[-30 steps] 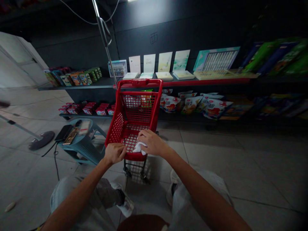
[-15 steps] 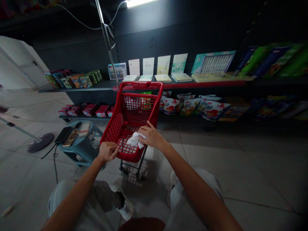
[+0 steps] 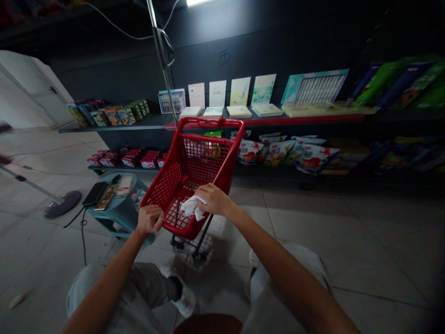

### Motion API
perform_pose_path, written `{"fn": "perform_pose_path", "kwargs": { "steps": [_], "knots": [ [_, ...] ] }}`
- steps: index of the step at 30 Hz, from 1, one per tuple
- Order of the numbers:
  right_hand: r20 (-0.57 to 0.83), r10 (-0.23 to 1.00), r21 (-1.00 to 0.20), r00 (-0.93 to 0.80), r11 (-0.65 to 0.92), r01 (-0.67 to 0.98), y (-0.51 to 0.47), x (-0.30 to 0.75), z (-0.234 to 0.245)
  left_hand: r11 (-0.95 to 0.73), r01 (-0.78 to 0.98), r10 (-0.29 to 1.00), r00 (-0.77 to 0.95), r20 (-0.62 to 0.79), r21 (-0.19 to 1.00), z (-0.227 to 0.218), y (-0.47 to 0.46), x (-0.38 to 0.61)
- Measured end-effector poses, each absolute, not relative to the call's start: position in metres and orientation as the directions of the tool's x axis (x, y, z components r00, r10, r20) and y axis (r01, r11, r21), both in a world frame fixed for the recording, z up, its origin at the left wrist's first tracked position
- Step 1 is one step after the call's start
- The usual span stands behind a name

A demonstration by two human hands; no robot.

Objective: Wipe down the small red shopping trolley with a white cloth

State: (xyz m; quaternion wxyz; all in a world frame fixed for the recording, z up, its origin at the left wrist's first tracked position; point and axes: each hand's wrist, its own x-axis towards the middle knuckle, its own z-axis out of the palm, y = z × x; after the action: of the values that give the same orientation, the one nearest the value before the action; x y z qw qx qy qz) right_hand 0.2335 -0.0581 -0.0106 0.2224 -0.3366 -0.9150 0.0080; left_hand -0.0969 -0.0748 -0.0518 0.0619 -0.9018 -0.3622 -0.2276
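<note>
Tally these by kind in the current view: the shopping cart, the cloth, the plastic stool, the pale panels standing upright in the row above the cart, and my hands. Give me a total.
Red shopping cart: 1
White cloth: 1
Blue stool: 1
Pale upright panels: 4
Hands, left hand and right hand: 2
Total: 9

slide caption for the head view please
Right hand holding a white cloth at a red shopping cart, left hand on its rim, stocked shelves behind.
</note>
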Motion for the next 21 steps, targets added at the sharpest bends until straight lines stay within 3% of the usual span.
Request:
{"fn": "perform_pose_path", "kwargs": {
  "steps": [5, 12, 21],
  "knots": [
    [0.421, 0.632, -0.148, -0.651, 0.756, 0.638, -0.059, 0.235, -0.017, -0.710, 0.703, 0.605, 0.585, 0.541, 0.034, -0.055, -0.073, -0.094],
    [0.375, 0.685, -0.147, -0.624, 0.709, 0.689, -0.068, 0.224, -0.011, -0.678, 0.734, 0.628, 0.558, 0.543, 0.030, -0.055, -0.067, -0.101],
    [0.451, 0.746, -0.158, -0.490, 0.607, 0.779, -0.078, 0.210, -0.017, -0.616, 0.766, 0.681, 0.400, 0.613, 0.185, -0.040, -0.086, -0.064]
  ]
}}
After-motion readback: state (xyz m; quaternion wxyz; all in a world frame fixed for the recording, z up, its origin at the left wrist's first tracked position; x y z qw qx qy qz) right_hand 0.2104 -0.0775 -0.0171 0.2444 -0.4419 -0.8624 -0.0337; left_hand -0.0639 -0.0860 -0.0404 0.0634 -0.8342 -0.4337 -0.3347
